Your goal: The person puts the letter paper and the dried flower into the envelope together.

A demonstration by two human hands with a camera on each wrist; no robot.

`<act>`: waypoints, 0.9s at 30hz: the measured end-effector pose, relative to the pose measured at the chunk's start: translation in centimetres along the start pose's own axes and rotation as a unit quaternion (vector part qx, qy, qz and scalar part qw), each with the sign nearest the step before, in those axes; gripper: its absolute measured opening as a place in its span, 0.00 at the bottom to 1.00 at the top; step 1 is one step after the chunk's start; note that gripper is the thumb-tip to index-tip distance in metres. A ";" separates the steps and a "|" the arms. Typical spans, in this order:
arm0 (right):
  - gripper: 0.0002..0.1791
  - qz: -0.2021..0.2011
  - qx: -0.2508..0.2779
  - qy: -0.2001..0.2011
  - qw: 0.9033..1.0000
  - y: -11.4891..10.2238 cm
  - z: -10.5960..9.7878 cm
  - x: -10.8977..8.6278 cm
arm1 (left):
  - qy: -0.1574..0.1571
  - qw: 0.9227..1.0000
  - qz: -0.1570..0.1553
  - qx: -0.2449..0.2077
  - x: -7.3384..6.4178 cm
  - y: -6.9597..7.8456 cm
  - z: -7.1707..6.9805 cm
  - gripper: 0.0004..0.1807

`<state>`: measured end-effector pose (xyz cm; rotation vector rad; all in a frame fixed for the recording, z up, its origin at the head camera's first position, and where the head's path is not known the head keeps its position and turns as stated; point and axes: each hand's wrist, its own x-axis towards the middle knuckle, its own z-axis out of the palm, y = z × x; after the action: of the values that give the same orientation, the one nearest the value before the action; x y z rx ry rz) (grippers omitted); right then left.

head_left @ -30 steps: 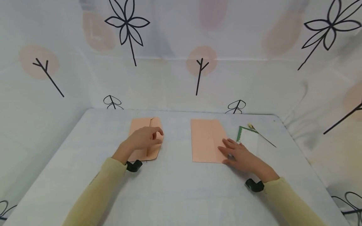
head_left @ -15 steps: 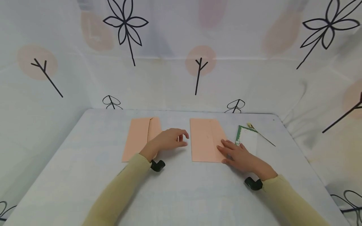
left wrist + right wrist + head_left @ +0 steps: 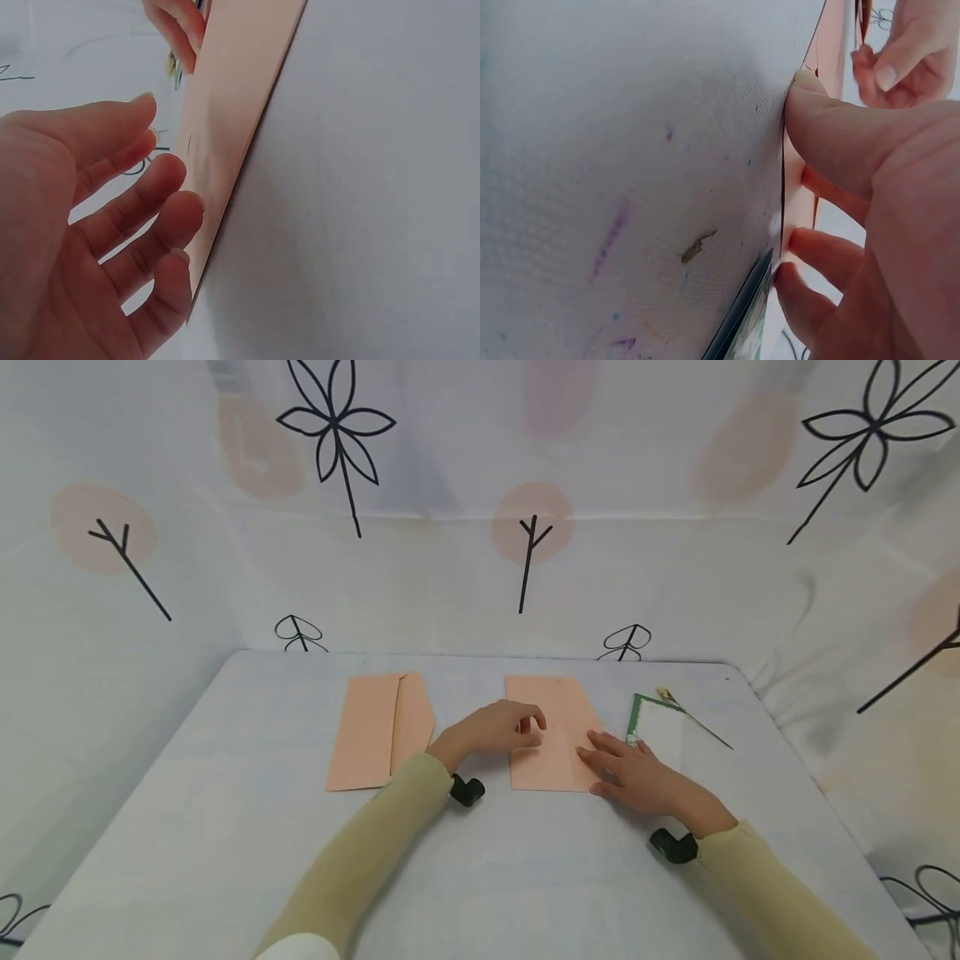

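Two peach paper envelopes lie flat on the table. The left envelope [image 3: 363,731] has a visible fold line along its right part. My left hand [image 3: 498,727] hovers over the left part of the right envelope [image 3: 551,760], its fingers loosely curved with nothing between them; the left wrist view shows its fingertips near the paper [image 3: 232,90]. My right hand [image 3: 637,777] rests at the right edge of the same envelope, fingers spread over its margin. In the right wrist view the thumb [image 3: 829,135] touches along the paper's edge.
A white card with a green border [image 3: 652,722] lies just beyond my right hand, partly hidden by it. A thin-stemmed flower [image 3: 697,722] crosses the card's top corner. Patterned cloth walls [image 3: 450,577] enclose the table [image 3: 525,877] at the back and sides.
My left hand has moved right, off the left envelope, across the gap and over the right envelope. My right hand has stayed at the right envelope's edge.
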<state>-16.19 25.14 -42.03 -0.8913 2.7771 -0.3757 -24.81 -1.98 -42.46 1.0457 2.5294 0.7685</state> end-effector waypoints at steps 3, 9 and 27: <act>0.31 -0.003 -0.001 0.002 1.000 -0.1 -0.1 0.0 | -0.006 1.000 0.003 -0.003 0.9 0.2 0.5 0.12; 0.32 -0.006 -0.009 0.002 1.000 0.0 0.0 0.0 | -0.009 1.000 0.008 0.015 2.3 0.5 1.3 0.10; 0.32 0.016 -0.012 -0.015 1.000 0.1 0.0 0.2 | -0.044 0.992 -0.005 0.120 4.5 3.0 1.8 0.02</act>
<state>-16.38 25.10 -42.09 -0.8509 2.7702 -0.3225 -25.41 3.66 -42.55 1.1115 2.5938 0.4108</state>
